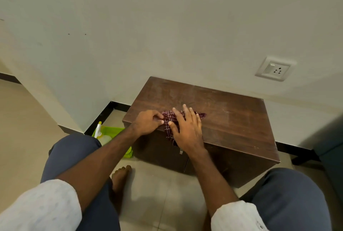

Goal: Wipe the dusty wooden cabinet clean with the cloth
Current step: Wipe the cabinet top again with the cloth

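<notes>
The cloth point(171, 122), maroon with a pale check, lies bunched on the top of the cabinet point(232, 119) near its front left edge, just right of the frame's centre; one corner droops over the front edge. The right hand point(187, 131) lies flat on the cloth, palm down, its fingers point(185, 111) stretched out and slightly spread, pointing toward the wall. The left hand point(146, 122) sits at the cloth's left end, curled, thumb and fingertips pinching a fold of the fabric. The cabinet is low, dark brown wood, with pale dusty streaks across its top, heaviest toward the back and right. It stands against the wall point(167, 26).

A green tray point(111, 131) sits on the floor point(22, 128) left of the cabinet, partly behind the left forearm, holding a spray bottle point(98, 130). A bare foot point(120, 177) rests on the tiles below the cabinet's front. Knees in blue trousers fill the lower left and lower right corners, with white sleeves at the bottom edge. A white socket point(275, 69) is set in the wall at the upper right.
</notes>
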